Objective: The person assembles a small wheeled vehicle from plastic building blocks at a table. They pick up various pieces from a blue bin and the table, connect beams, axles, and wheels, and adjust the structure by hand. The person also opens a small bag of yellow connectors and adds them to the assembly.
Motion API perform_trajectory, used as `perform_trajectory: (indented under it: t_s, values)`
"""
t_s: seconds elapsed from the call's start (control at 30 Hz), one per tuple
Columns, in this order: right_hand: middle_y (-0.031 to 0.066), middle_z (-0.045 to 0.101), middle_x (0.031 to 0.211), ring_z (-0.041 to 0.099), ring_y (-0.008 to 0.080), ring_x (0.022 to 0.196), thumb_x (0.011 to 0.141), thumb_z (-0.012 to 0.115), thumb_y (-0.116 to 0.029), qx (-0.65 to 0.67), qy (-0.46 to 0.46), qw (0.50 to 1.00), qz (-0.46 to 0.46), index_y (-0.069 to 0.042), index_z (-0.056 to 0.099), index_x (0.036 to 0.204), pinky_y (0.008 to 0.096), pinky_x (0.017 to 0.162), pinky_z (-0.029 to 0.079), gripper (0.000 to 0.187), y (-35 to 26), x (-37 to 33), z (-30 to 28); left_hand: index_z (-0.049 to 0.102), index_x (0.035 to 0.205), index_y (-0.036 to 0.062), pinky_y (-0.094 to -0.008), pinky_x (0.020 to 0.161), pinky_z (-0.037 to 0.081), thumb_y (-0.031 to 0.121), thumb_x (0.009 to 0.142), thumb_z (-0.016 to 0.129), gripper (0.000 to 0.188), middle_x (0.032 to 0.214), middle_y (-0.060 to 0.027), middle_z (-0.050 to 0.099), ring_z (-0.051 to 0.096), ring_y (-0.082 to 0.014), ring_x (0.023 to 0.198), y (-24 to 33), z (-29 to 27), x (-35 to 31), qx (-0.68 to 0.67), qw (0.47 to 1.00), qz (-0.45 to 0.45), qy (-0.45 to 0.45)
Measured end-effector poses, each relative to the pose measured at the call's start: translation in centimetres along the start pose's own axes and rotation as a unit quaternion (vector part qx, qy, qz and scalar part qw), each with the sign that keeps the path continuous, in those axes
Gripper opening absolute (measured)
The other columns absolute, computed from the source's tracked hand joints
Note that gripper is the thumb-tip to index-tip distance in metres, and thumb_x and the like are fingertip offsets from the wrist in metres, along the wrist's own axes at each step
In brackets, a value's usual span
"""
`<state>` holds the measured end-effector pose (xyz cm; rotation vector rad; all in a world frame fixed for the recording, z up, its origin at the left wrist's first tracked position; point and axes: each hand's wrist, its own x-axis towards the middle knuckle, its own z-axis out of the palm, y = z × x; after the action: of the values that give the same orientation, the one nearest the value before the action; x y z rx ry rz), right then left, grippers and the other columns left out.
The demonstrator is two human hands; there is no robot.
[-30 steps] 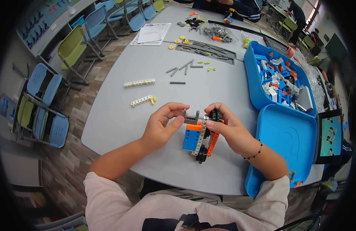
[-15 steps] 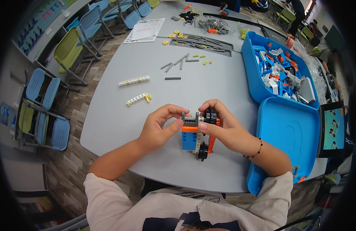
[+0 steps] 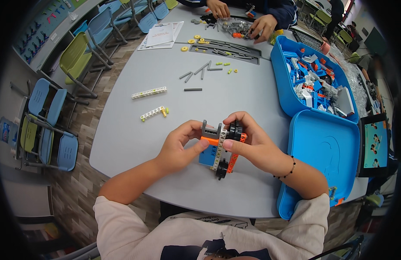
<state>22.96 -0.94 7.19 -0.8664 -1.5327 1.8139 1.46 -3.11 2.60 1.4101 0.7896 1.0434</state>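
Between my two hands is a toy building-brick model (image 3: 219, 151) with a blue block, an orange strip, a white holed beam, an orange-red beam, a grey forked piece on top and black wheels. My left hand (image 3: 179, 143) grips its left side, thumb on the orange strip. The right hand (image 3: 256, 145) is closed round the upper black wheel, its thumb against the white beam. The model tilts slightly, its lower wheel toward me. Left of my hands lie a white beam with a yellow peg (image 3: 153, 114) and a longer white beam (image 3: 148, 92).
Several grey axles (image 3: 193, 89) lie mid-table, with yellow wheels (image 3: 184, 49) beyond. On the right, a blue case (image 3: 291, 104) full of bricks stands beside its lid (image 3: 324, 151) and a tablet (image 3: 374, 143). Across the table, another person's hands (image 3: 263, 28) touch a bag of parts (image 3: 235, 27).
The model has tilted, its lower end swinging left. My left thumb has come down onto the orange strip. Another person's hands have appeared at the far side.
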Motion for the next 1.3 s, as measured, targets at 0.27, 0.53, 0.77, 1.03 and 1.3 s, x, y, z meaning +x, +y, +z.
perform_trajectory:
  t_s: [0.27,0.53,0.77,1.03,1.3]
  values:
    - [0.0064,0.051,0.110,0.052,0.0146,0.102,0.082,0.069,-0.011,-0.100,-0.042,0.993,-0.055,-0.005,0.041,0.123,0.0323,0.091,0.042,0.049,0.1,-0.2,0.0,0.053,0.114,0.0004,-0.0275,0.090,0.045,0.021,0.095,0.051,0.028,0.105,-0.0072,0.062,0.058,-0.0113,0.098,-0.2,-1.0,0.7,-0.127,0.988,-0.083,0.041]
    - [0.0060,0.056,0.105,0.056,0.0126,0.093,0.083,0.067,-0.010,-0.193,-0.021,0.978,-0.078,-0.003,0.049,0.118,0.0290,0.086,0.045,0.040,0.3,-0.3,-0.1,0.053,0.108,0.0021,-0.0285,0.073,0.055,0.023,0.094,0.051,0.026,0.098,-0.0075,0.064,0.064,-0.0115,0.086,-0.8,-1.4,0.8,-0.168,0.978,-0.114,0.048]
    - [0.0056,0.057,0.103,0.056,0.0118,0.093,0.083,0.068,-0.009,-0.175,-0.033,0.980,-0.084,-0.003,0.051,0.114,0.0284,0.086,0.046,0.037,0.2,-0.3,0.0,0.054,0.106,0.0021,-0.0278,0.066,0.056,0.024,0.093,0.052,0.026,0.093,-0.0077,0.064,0.064,-0.0114,0.081,-0.7,-1.2,0.8,-0.173,0.975,-0.130,0.053]
    - [0.0066,0.057,0.103,0.058,0.0116,0.090,0.081,0.070,-0.013,-0.165,-0.026,0.982,-0.087,-0.002,0.052,0.113,0.0279,0.084,0.049,0.038,0.2,-0.1,0.1,0.056,0.105,0.0016,-0.0282,0.067,0.057,0.021,0.092,0.053,0.024,0.091,-0.0074,0.065,0.065,-0.0115,0.080,-0.4,-1.3,0.8,-0.184,0.974,-0.121,0.058]
    - [0.0078,0.056,0.106,0.058,0.0121,0.091,0.083,0.068,-0.012,-0.151,-0.031,0.984,-0.089,-0.002,0.050,0.116,0.0303,0.087,0.049,0.039,0.5,-0.3,0.1,0.057,0.105,0.0014,-0.0259,0.077,0.053,0.018,0.091,0.053,0.022,0.094,-0.0070,0.064,0.064,-0.0110,0.086,-0.4,-1.3,0.7,-0.189,0.974,-0.113,0.053]
